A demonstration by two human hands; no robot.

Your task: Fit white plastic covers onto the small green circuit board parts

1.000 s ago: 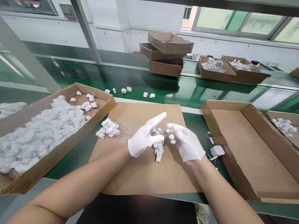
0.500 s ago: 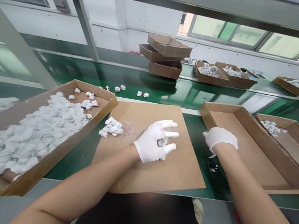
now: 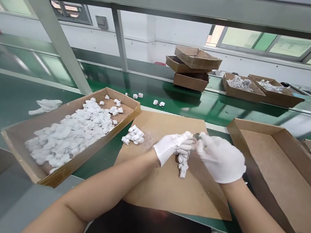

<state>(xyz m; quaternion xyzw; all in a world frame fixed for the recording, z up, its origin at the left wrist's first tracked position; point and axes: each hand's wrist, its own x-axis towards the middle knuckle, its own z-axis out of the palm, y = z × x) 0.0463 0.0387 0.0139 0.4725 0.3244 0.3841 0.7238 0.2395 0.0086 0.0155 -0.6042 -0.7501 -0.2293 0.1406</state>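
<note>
My left hand [image 3: 174, 146], in a white glove, is over the cardboard sheet [image 3: 155, 188] with its fingers drawn together. What it holds is hidden. A row of small white wrapped pieces [image 3: 182, 164] lies under and just below its fingers. My right hand [image 3: 221, 159], gloved too and blurred, meets the left fingertips. Its thumb and fingers pinch a small dark piece [image 3: 196, 136], too blurred to name. A smaller heap of white pieces [image 3: 133, 135] sits at the sheet's left edge.
To the left, a cardboard tray [image 3: 89, 157] holds many white pieces. Another cardboard tray [image 3: 277, 172] stands at right. A white glove [image 3: 45, 106] lies far left. A few small pieces [image 3: 158, 103] rest beyond the sheet. Stacked trays [image 3: 191, 80] stand at the back.
My right hand has moved left from beside the right tray to the left hand. My left fingers have gone from spread to drawn together. The view has swung left.
</note>
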